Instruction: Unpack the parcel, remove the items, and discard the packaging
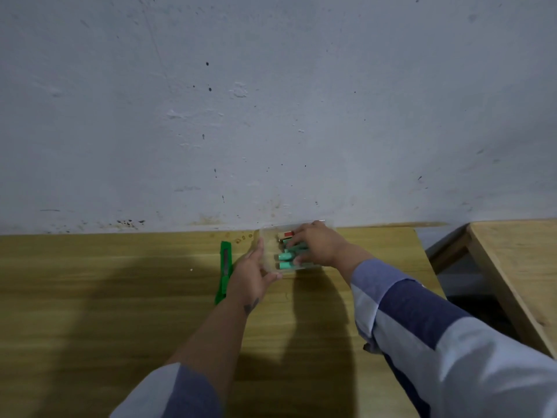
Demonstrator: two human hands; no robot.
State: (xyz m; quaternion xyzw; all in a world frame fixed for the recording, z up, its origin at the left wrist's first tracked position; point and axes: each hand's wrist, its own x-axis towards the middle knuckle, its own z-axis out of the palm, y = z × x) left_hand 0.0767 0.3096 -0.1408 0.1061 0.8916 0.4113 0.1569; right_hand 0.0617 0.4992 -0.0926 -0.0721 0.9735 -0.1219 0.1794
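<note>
Scuffed, stained white wall (pixel 271 101) fills the upper half of the frame, and a wooden counter (pixel 105 297) is seen below it, running out of the left and bottom edges. The counter's right edge falls near the right of the frame, where a gap separates it from a second wooden table (pixel 518 260) that is cut off by the frame.

Much bare room is left on the counter at the lower left, darkened by shadows. A clear plastic box (pixel 294 251) is set at the far edge of the counter, against the wall, right of centre. It is steadied at its left side by the left hand (pixel 251 276), whose grip is closed loosely around the box's near-left corner. The right hand (pixel 316 245) is laid over the box, fingers bent onto the green pieces (pixel 286 260) inside; whether any piece is actually held cannot be told. A red item (pixel 288 234) shows at the box's far end.

A green utility knife (pixel 224 267) lies just left of the left hand, partly hidden by it. Motion blur softens everything; no writing can be read.
</note>
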